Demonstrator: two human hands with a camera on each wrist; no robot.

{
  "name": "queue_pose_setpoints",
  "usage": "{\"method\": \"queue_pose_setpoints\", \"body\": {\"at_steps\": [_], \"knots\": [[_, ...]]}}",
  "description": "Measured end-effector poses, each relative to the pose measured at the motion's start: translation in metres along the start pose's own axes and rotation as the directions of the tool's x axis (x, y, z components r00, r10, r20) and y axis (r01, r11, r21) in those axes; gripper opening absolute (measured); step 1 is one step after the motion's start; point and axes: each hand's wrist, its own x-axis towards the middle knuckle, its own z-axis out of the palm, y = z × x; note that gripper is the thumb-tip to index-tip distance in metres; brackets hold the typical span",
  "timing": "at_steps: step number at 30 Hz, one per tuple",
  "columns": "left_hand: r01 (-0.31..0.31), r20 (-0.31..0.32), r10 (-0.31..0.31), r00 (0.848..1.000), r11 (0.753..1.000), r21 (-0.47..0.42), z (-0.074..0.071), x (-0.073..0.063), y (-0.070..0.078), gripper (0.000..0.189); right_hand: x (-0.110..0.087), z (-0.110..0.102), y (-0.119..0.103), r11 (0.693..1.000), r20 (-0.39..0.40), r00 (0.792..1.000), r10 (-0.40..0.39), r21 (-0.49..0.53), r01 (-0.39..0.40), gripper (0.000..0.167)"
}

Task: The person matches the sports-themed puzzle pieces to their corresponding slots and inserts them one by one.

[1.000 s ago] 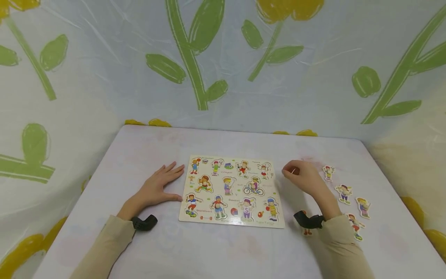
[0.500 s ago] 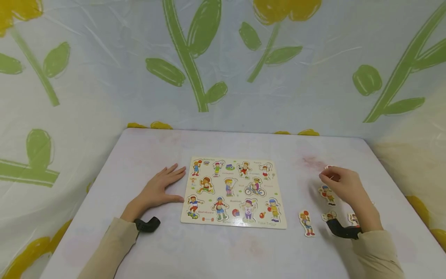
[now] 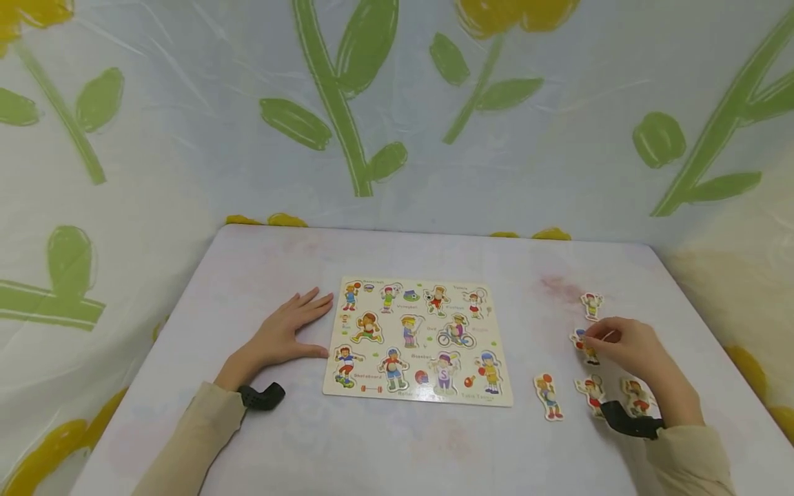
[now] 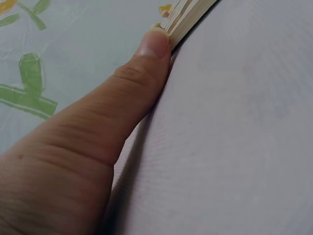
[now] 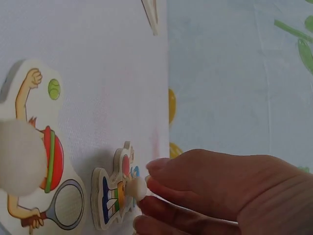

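Note:
The pale puzzle board (image 3: 418,341), printed with children playing sports, lies flat mid-table. Beside its left edge rests my left hand (image 3: 282,327) with fingers spread; in the left wrist view its thumb (image 4: 132,73) touches the board's edge. My right hand (image 3: 633,348) is over the loose pieces to the right, thumb and fingertips bent at the white knob of the table tennis puzzle piece (image 5: 115,196). No firm pinch shows, and that piece still lies on the table. Close by are the tennis piece (image 5: 66,203) and the volleyball piece (image 3: 592,305).
Nearer the front lie the basketball piece (image 3: 548,397) and the football piece (image 3: 637,396). My right forearm covers part of the table at the right. A curtain (image 3: 496,165) with flower prints rises behind the table.
My right hand has moved right and nearer, from beside the board to the table tennis piece, uncovering the volleyball piece. My left hand stays at the board's edge.

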Motion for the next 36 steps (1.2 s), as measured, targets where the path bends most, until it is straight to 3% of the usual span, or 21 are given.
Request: {"method": "queue_pose_setpoints", "body": {"at_steps": [9,36], "knots": [[-0.014,-0.007,0.014,1.000,1.000,-0.017,-0.0008,0.0023,0.0003,0.097,0.0025,0.0092,0.0087,0.999,0.025,0.999,0.046,0.021,-0.047,0.018],[0.003,0.004,-0.003,1.000,1.000,-0.020,-0.0006,-0.0007,0.0017,0.098,0.0054,0.0073,0.0041,0.999,0.035,0.999,0.021,0.034,-0.022,0.020]]}}
